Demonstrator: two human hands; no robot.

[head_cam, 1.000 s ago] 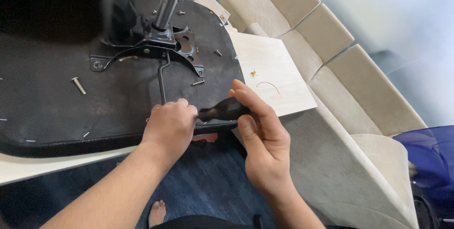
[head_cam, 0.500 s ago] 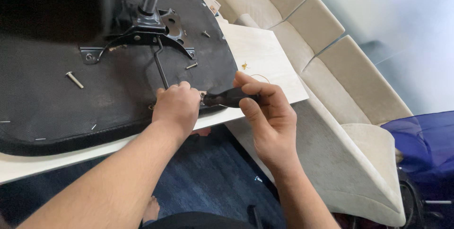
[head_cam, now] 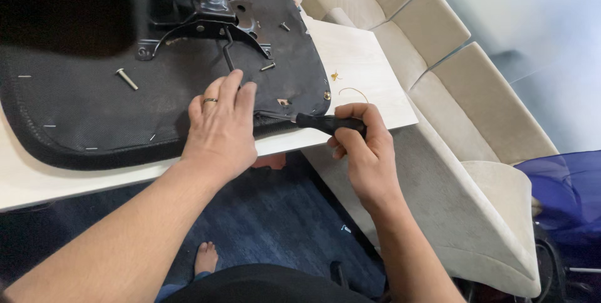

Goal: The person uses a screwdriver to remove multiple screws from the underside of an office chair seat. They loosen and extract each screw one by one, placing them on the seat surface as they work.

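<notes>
The seat lies upside down at the desk's front edge. The left hand presses flat and open on it; the right hand is closed around a screwdriver aimed at the seat's rim. Best to keep the shaft level and the seat pinned.

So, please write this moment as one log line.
left hand: flat on seat underside | right hand: holds screwdriver, tip at seat edge
</notes>
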